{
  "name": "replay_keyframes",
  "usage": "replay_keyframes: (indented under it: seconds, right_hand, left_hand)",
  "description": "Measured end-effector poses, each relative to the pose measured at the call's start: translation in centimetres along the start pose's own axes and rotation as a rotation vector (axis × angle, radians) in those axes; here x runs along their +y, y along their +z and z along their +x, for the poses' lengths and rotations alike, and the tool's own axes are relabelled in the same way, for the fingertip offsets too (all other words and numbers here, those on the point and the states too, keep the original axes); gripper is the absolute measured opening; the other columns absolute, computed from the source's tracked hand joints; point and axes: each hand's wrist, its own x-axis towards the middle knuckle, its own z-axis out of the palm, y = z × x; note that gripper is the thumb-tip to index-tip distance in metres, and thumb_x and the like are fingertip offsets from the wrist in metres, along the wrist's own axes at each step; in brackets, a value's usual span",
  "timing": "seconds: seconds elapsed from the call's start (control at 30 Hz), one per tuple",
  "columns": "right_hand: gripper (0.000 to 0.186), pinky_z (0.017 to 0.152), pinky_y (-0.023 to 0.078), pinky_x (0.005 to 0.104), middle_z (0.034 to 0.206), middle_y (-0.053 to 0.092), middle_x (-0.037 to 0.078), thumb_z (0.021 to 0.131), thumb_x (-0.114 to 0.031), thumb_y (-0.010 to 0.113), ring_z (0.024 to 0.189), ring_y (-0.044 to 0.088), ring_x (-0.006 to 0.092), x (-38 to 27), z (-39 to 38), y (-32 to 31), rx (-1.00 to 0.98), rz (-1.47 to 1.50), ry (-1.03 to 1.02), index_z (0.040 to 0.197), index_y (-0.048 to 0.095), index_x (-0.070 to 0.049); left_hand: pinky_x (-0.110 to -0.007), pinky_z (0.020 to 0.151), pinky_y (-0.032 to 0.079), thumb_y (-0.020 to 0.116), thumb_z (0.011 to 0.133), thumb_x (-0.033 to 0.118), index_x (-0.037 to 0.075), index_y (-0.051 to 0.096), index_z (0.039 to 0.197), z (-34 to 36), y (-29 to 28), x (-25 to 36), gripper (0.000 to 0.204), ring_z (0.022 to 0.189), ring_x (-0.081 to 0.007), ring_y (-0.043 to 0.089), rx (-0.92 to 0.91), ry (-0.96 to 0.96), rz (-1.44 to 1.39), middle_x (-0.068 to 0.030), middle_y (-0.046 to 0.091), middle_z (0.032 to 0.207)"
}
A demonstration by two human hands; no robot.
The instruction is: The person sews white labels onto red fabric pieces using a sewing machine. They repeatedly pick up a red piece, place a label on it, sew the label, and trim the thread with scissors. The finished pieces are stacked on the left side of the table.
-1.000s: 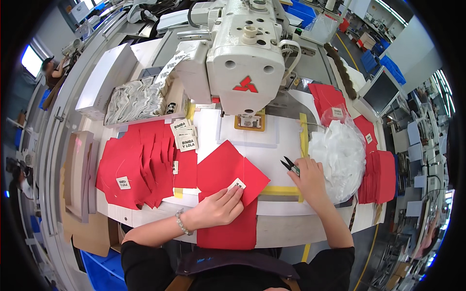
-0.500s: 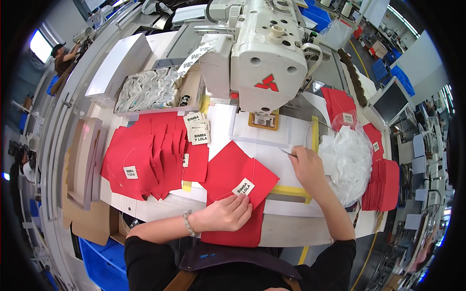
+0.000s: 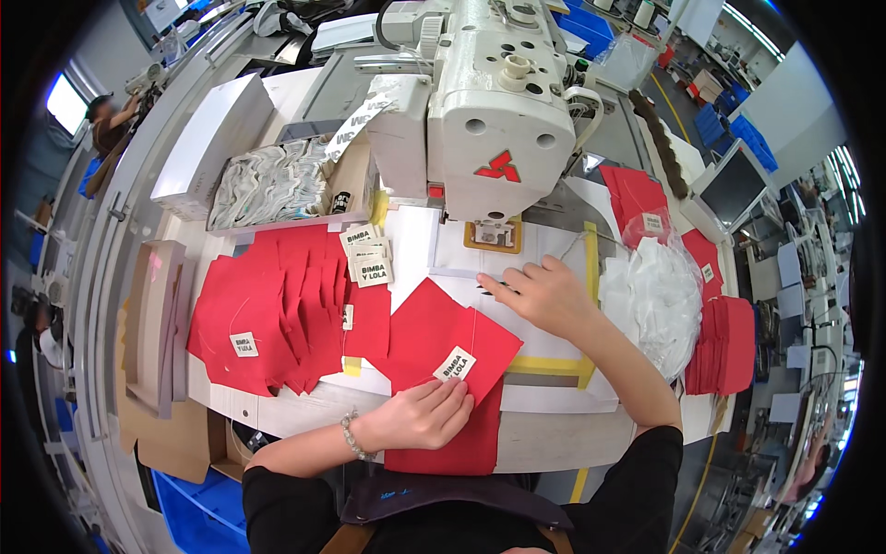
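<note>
My left hand is closed on the near edge of a red fabric piece, its fingertips at a cream printed label on the cloth. A loose thread runs up from the label. Another red piece lies under that hand. My right hand is over the white work surface, right of the cloth, its index finger stretched leftward. Dark tips of a small pointed metal tool show below that finger; the palm hides most of it. Beyond the cloth stands a white sewing machine with a brass-coloured clamp frame under its head.
Overlapping red pieces and a small pile of cream labels lie left. Behind them sits a box of bundled labels. A clear bag of white pieces and a stack of red pieces stand right. Yellow tape marks the table.
My right hand has moved left and slightly up, and its index finger now points leftward. The left hand keeps hold of the red piece. The whole view has shifted slightly.
</note>
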Motion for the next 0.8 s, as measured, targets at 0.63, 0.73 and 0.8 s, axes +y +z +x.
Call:
replay_keyframes:
  seconds: [0.63,0.73,0.8]
  right_hand:
    - [0.031,0.056,0.037,0.0296,0.075,0.052,-0.004,0.081,-0.028,0.072,0.053,0.051,0.0128,0.2,-1.3,1.0,0.018,0.154,0.138,0.110,0.069,-0.017]
    - [0.033,0.056,0.038,0.0298,0.076,0.053,-0.003,0.081,-0.029,0.073,0.053,0.052,0.0140,0.4,-1.9,0.5,0.002,0.138,0.183,0.111,0.068,-0.017]
    - [0.035,0.056,0.038,0.0299,0.076,0.053,-0.003,0.080,-0.031,0.074,0.052,0.052,0.0141,0.8,-2.4,0.4,0.007,0.126,0.213,0.112,0.068,-0.018]
  left_hand:
    - [-0.032,0.065,0.055,0.067,0.082,-0.003,0.005,0.072,0.103,2.7,-7.4,-9.0,0.022,0.072,-0.0233,0.069,0.223,-0.676,-0.483,-0.0101,0.071,0.085]
    - [-0.029,0.076,0.051,0.066,0.079,-0.007,0.003,0.074,0.095,2.4,-10.9,-11.0,0.021,0.087,-0.0214,0.069,0.264,-0.723,-0.329,-0.0098,0.071,0.085]
    - [-0.033,0.085,0.047,0.064,0.074,-0.010,0.003,0.074,0.091,1.5,-13.2,-11.7,0.023,0.094,-0.0241,0.069,0.422,-0.539,-0.191,-0.0079,0.073,0.088]
